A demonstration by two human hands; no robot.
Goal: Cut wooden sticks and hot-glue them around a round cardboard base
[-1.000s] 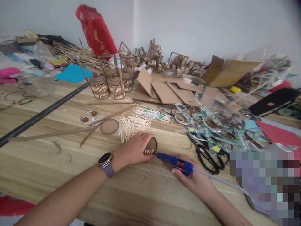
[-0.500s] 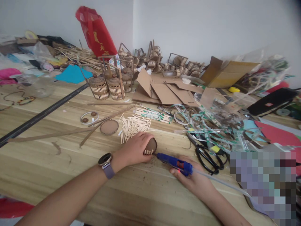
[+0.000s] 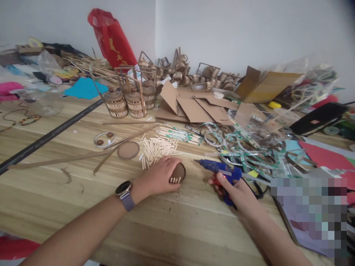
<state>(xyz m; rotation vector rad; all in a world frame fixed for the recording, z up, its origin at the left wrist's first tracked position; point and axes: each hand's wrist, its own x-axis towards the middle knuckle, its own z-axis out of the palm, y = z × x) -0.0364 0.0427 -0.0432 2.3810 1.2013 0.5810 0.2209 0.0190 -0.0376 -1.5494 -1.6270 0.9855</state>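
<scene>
Tilted up in my left hand [image 3: 159, 173] is a round cardboard disc [image 3: 179, 171] with a scalloped rim, its fingers closed round the edge. Several short wooden sticks [image 3: 174, 180] stand in a row along the disc's near side. My right hand [image 3: 233, 190] grips a blue glue gun [image 3: 219, 167] by its handle, with a finger at the red trigger. The gun's nozzle points left and is apart from the disc. Just beyond my left hand lies a pile of short sticks [image 3: 158, 147]. A second scalloped disc [image 3: 128, 150] lies flat on the table, left of the pile.
Behind stand lidded stick baskets [image 3: 135, 105] with tall handles, beside stacked cardboard sheets [image 3: 194, 107]. Paper-wrapped sticks [image 3: 180, 135] lie beyond the pile. Plastic wrappers [image 3: 244, 147] clutter the right. Black scissors [image 3: 257, 190] lie partly hidden behind my right hand. Brown strips [image 3: 69, 158] cross the left.
My right hand has drawn the glue gun up and to the right, so its nozzle has left the sticks on the disc. My left hand and the disc have stayed in place.
</scene>
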